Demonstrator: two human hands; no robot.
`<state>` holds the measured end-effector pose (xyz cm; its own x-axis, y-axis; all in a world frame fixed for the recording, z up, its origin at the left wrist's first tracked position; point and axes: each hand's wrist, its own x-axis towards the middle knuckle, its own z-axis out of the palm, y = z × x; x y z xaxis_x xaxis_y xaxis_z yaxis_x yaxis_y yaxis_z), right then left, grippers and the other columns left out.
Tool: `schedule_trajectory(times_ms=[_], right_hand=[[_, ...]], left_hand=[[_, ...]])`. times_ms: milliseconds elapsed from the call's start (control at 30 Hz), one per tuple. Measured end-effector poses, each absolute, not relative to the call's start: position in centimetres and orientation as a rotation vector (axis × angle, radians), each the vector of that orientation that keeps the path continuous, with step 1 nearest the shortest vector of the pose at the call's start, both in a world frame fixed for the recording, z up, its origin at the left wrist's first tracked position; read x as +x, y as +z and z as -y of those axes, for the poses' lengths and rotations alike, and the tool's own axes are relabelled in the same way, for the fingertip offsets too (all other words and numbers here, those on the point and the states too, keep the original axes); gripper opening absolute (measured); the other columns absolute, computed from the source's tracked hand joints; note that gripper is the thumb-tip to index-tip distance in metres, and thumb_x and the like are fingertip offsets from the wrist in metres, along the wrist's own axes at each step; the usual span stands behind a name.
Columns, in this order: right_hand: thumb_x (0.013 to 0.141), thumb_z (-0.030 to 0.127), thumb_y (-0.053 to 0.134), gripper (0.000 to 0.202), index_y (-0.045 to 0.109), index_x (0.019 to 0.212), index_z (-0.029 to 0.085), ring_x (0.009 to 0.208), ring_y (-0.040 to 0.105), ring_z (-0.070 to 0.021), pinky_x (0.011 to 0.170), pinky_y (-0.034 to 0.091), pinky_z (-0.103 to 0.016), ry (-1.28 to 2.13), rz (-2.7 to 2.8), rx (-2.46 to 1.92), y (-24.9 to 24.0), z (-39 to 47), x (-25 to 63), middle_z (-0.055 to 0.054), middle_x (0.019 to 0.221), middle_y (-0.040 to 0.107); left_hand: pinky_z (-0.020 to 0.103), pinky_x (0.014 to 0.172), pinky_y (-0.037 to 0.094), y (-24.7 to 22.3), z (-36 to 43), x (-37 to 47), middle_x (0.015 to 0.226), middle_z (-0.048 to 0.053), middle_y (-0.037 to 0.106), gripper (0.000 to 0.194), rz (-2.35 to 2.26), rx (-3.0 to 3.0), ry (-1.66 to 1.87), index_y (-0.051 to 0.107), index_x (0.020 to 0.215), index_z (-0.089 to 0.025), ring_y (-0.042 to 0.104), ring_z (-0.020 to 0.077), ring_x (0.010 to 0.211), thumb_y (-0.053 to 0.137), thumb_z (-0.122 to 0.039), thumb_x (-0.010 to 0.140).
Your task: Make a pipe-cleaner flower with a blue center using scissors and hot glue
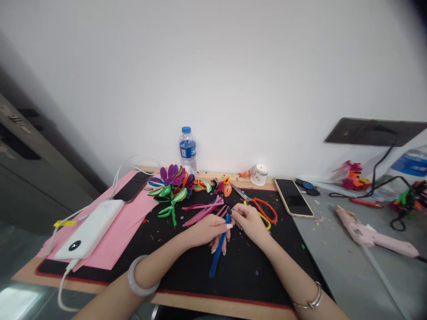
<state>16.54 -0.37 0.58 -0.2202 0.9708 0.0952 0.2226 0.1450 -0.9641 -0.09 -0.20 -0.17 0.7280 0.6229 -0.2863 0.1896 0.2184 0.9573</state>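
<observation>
A bundle of blue pipe cleaners point(218, 258) slants down over the black mat, gripped by my left hand point(211, 230) with the thumb across it. At the bundle's upper end, my right hand point(247, 221) has its fingertips closed around a small dark piece, too small to make out fully. Pink pipe cleaners point(202, 214) lie just behind my left hand. Beyond my right hand rest scissors with orange and yellow handles point(267, 209), partly hidden by that hand. A multicoloured pipe-cleaner flower point(170, 175) with green leaves lies farther back on the left.
Pink sheets point(110, 249) carry a white power bank point(90, 231) and a dark phone point(132, 186). A water bottle point(188, 151) and a white cup point(259, 175) stand by the wall. Rightward are another phone point(294, 198) and a pink glue gun point(373, 233) with its cord.
</observation>
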Motion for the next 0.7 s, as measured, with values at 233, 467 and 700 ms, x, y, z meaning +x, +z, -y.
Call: schedule_trajectory(times_ms=[233, 467, 700], right_hand=[[0.076, 0.031, 0.053, 0.024, 0.049, 0.056, 0.017, 0.036, 0.038, -0.0068, 0.039, 0.028, -0.019, 1.225, 1.607, -1.172, 0.55, 0.29, 16.57, 0.004, 0.046, 0.053], [0.076, 0.032, 0.053, 0.027, 0.046, 0.055, 0.017, 0.035, 0.036, -0.0056, 0.038, 0.027, -0.018, 1.304, 1.601, -1.158, 0.24, 0.15, 16.50, 0.005, 0.044, 0.048], [0.077, 0.032, 0.052, 0.024, 0.049, 0.058, 0.016, 0.036, 0.037, -0.0056, 0.038, 0.028, -0.018, 1.274, 1.614, -1.159, 0.03, 0.06, 16.65, 0.004, 0.047, 0.050]], left_hand=[[0.017, 0.032, 0.031, -0.32, 0.32, 0.00, 0.047, 0.001, 0.058, 0.040, -0.803, 1.410, 0.323, 0.052, 0.067, -0.013, 0.041, 0.0058, 0.027, 0.045, -0.051, 0.076], [0.019, 0.033, 0.034, -0.55, 0.28, -0.18, 0.047, 0.000, 0.056, 0.037, -0.785, 1.461, 0.305, 0.052, 0.066, -0.014, 0.044, 0.0078, 0.029, 0.048, -0.049, 0.075], [0.021, 0.035, 0.036, -0.30, 0.43, -0.08, 0.042, -0.002, 0.053, 0.038, -0.816, 1.487, 0.325, 0.050, 0.066, -0.015, 0.048, 0.0104, 0.031, 0.048, -0.051, 0.075]])
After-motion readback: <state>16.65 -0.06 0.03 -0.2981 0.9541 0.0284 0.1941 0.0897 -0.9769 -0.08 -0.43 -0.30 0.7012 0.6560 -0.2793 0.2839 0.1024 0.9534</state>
